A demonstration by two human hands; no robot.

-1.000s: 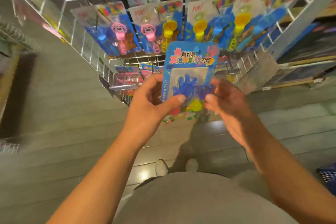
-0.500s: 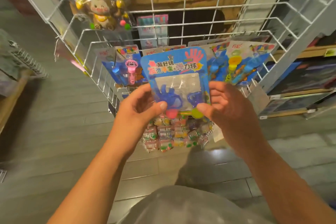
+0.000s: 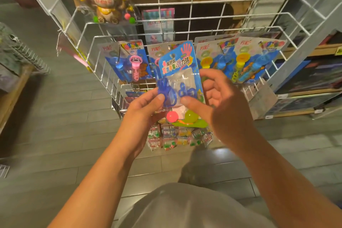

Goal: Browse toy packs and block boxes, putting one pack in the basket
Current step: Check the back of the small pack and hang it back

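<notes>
Toy pack (image 3: 178,72), a blue blister card printed with a red hand, sits in both my hands in front of the white wire rack (image 3: 203,3), and I place everything else by that rack. The rack is the biggest thing before me, rising from the grey plank floor (image 3: 55,116). Wooden shelves (image 3: 305,87) holding dark flat boxes stand to the right of the rack. A bagged plush monkey (image 3: 105,3) hangs at the rack's upper left. A row of bubble-toy cards (image 3: 242,61) hangs across the rack's middle, just behind my pack. Small clear packets (image 3: 175,137) hang low on the rack, under my pack. My left hand (image 3: 142,109) pinches the pack's lower left edge, thumb on the clear blister. My right hand (image 3: 218,102) presses its thumb on the blister's lower right, its fingers (image 3: 211,74) curled behind the card's right edge.
</notes>
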